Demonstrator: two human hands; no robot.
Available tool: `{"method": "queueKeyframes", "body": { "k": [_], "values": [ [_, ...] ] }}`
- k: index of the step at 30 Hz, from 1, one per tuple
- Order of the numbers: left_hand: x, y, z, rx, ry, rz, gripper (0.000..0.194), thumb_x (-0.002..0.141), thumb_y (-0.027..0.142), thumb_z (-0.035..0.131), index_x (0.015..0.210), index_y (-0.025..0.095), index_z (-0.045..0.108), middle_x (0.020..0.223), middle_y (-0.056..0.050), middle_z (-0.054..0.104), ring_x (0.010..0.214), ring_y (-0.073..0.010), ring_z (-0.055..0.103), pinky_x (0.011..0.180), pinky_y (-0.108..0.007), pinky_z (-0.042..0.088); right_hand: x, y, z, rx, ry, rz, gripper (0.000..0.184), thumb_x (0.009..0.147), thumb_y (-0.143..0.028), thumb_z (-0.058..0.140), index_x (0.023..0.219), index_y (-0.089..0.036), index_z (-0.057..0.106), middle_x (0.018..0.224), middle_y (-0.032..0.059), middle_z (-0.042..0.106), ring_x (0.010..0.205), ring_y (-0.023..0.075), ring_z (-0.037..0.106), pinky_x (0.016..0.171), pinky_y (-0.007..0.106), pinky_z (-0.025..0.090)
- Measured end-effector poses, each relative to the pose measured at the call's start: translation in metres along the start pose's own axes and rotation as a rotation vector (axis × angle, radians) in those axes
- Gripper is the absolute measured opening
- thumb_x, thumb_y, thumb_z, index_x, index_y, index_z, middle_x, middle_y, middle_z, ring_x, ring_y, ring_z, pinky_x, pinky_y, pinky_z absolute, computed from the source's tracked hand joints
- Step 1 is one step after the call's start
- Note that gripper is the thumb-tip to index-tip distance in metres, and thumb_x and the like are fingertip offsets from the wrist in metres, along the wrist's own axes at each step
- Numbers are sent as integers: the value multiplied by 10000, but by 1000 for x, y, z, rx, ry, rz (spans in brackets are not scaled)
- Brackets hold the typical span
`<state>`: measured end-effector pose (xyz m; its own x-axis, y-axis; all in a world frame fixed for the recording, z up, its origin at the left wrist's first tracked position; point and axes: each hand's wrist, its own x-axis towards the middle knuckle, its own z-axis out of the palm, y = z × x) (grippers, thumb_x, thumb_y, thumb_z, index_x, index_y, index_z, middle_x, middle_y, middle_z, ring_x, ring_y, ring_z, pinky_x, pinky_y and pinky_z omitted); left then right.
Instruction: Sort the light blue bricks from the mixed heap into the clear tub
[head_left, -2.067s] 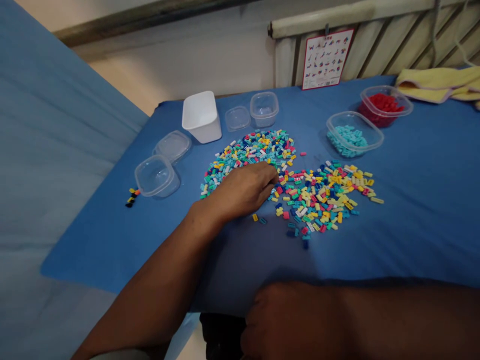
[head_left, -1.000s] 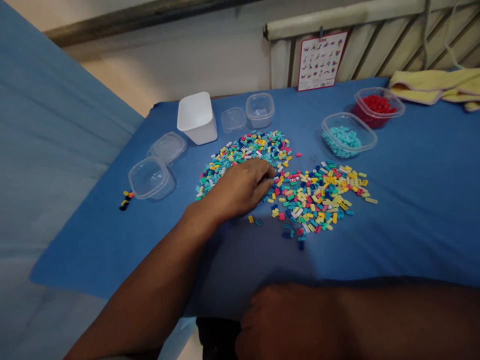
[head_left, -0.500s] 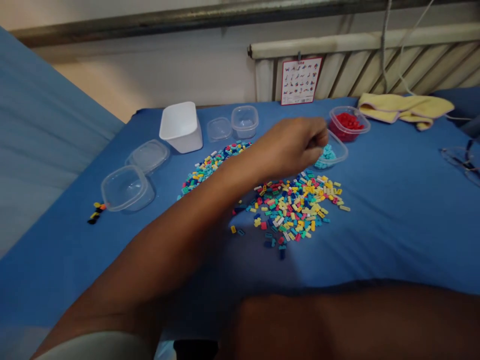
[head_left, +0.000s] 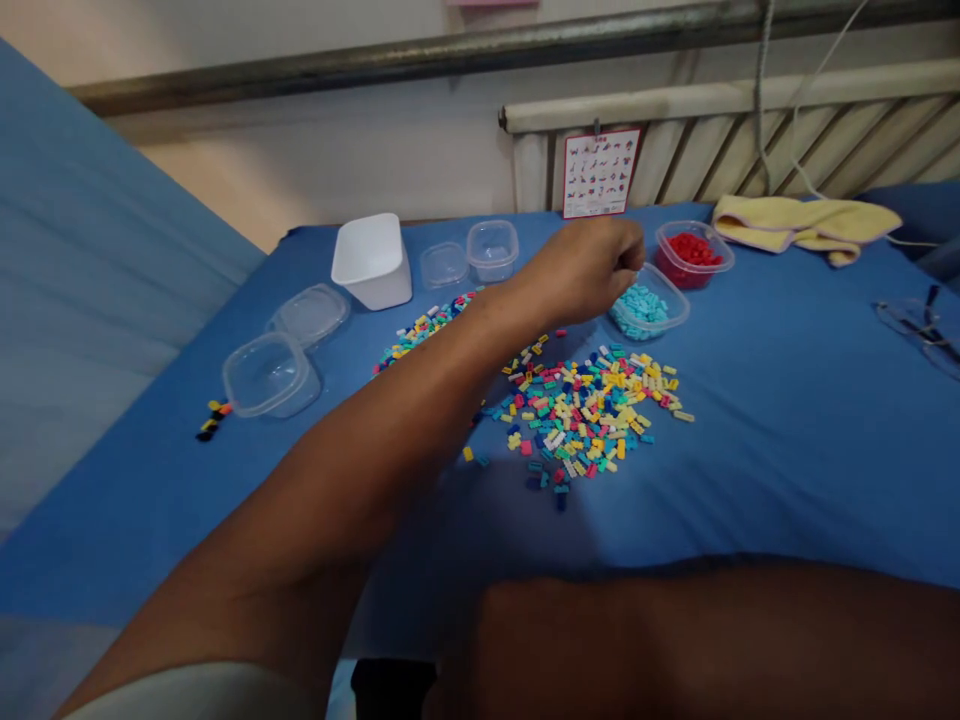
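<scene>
My left hand [head_left: 585, 270] reaches across the blue cloth [head_left: 787, 470], its fingers curled into a pinch just above the near-left rim of a clear tub [head_left: 670, 312] of light-blue pieces [head_left: 637, 306]. What the fingertips hold is hidden. A spread of small mixed-colour pieces [head_left: 592, 415] lies below that hand. A second patch of pieces [head_left: 420, 330] shows behind my forearm. My right forearm lies across the bottom edge, with my right hand [head_left: 480, 650] in shadow and its fingers not visible.
A clear tub of red pieces [head_left: 694, 250] stands behind the light-blue one. At the back left are a white tub [head_left: 371, 260], empty clear tubs [head_left: 491, 248] [head_left: 266, 375] and lids [head_left: 311, 312]. A yellow cloth [head_left: 802, 222], a picture card [head_left: 600, 172] and glasses [head_left: 919, 325] are also here.
My left hand rose from the mixed pieces and swung right and away to the tub of light-blue pieces. The view tilted up and turned right. My right arm stayed put.
</scene>
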<state>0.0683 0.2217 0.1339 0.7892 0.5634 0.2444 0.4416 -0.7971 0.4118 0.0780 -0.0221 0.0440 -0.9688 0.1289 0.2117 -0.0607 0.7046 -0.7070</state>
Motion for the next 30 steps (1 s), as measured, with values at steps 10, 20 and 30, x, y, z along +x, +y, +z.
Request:
{"method": "queueKeyframes", "body": {
  "k": [10,20,30],
  "values": [
    [9,8,0,219,-3,51,338,1053,198,547,1349,199,712,1380,-99,734,1260,-258,660,1082,-388,511,13,-2,1,-72,-120,-51,110,1082,-254,674,1144,-260,765,1144,-33,813,918,134,720,546,258,439],
    [-94,-58,-3,244,-327,-113,603,1168,403,316,1616,47,505,1726,-206,435,1654,-261,346,1367,-403,251,16,-3,6,-264,-42,-141,193,1108,-315,615,1071,-226,782,934,-9,795,779,170,682,520,326,386],
    [-171,-30,9,332,-394,-276,942,1108,773,136,1773,111,216,1847,-148,66,1731,-303,62,1401,-559,62,18,-7,1,-328,-57,-120,159,1103,-326,637,1097,-246,775,846,-23,743,778,175,671,534,322,348]
  ]
}}
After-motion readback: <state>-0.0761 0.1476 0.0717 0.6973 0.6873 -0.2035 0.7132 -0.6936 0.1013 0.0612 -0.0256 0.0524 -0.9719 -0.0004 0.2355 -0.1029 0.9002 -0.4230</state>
